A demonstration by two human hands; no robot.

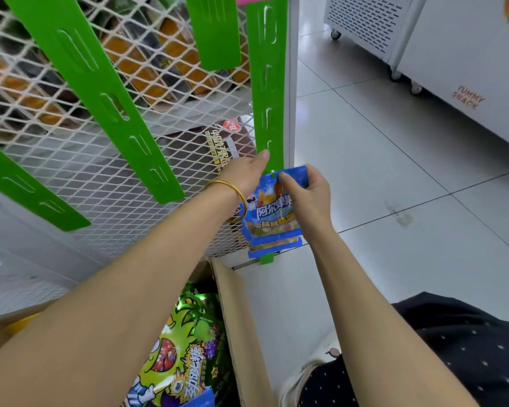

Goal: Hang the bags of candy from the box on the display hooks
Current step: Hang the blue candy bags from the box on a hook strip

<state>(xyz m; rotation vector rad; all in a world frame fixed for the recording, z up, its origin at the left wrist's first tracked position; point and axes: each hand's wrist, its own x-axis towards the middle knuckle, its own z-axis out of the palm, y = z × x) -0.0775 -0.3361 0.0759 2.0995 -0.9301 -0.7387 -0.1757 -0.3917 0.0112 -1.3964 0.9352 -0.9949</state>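
We had a blue candy bag (pixel 272 214) up against the lower end of the rightmost green hanging strip (pixel 267 92), its long axis running up and down, header at the top and the clear window of sweets at the bottom, printed face toward us. Another blue bag (pixel 274 251) seemed to hang just below it on the same strip, though only its lower edge showed. Our right hand (pixel 304 192) pinched the bag's top edge, fingers (pixel 287 180) clenched on the header beside what looked like its hang hole. Our left hand (pixel 246 173), a gold bangle (pixel 228 188) on the wrist, reached to the strip just above the bag; its fingers were hidden behind the hand and the bag, so we could not tell whether they gripped a hook or merely steadied the strip.

We judged that we were threading the hole onto one of the strip's tabs. To do that well, we reckoned the header should be kept flat and square to the strip, the left hand lifting the tab clear while the right slid the hole fully over it, releasing only once the bag hung by itself.

Below our arms stood the open cardboard box (pixel 232 318) on the floor, with green candy bags (pixel 182 348) still inside. The strips hung on a white wire mesh panel (pixel 159 171), and a white freezer cabinet (pixel 453 54) stood across the tiled floor (pixel 379 171).
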